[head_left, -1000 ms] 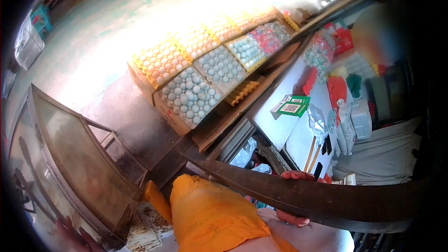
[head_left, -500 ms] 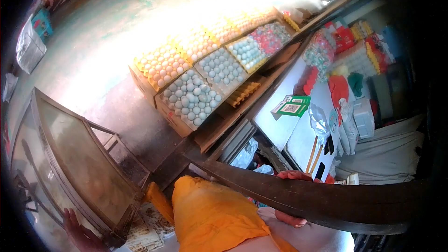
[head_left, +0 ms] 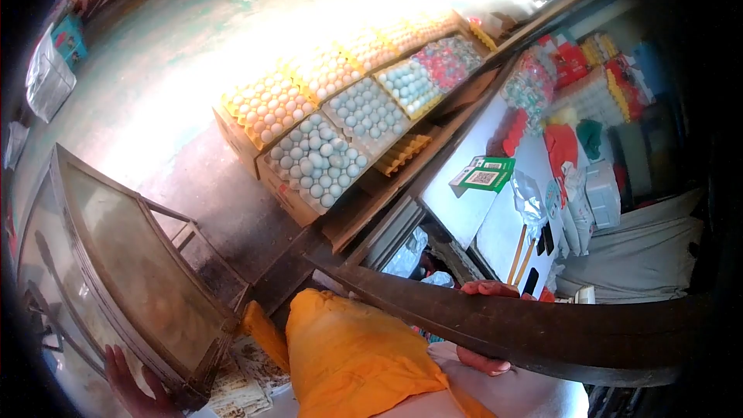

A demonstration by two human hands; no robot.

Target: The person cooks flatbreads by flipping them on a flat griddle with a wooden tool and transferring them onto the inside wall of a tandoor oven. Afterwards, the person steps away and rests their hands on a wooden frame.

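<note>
My left hand (head_left: 138,388) is at the lower left with its fingers apart, beside the glass panel of a framed cabinet (head_left: 124,244). Whether the fingertips touch the glass I cannot tell. My right hand (head_left: 490,289) grips a dark wooden rail (head_left: 573,340); fingers show along its upper edge and below its lower edge, while the rail hides the rest of the hand. Between both hands, orange cloth (head_left: 352,348) covers the front of my body.
Beyond the rail, trays of pale eggs (head_left: 319,162) and brown eggs (head_left: 271,104) fill a low stand. To the right, a white tabletop (head_left: 472,213) bears a green QR-code card (head_left: 486,176), a pair of wooden sticks (head_left: 520,259), dark phone-like slabs and bags. Concrete floor (head_left: 178,54) stretches behind the eggs.
My left hand has shifted slightly, and its thumb now stands more clearly apart from the fingers. My right hand keeps its hold on the rail.
</note>
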